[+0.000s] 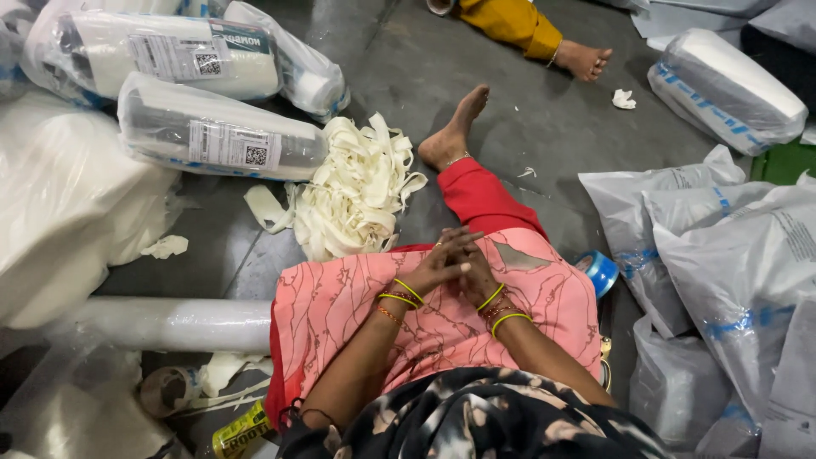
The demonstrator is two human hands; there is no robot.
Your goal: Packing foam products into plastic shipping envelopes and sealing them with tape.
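Both hands, left hand (442,259) and right hand (476,272), clasped together empty (paper strips (357,191) beside).

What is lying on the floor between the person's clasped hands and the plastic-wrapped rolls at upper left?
In the head view, a heap of cream paper strips lies on the grey floor between the clasped hands, left over right, and the wrapped rolls.

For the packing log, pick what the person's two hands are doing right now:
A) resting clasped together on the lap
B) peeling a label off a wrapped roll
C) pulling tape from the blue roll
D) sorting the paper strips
A: the left hand and right hand lie clasped together on the pink lap fabric, holding nothing.
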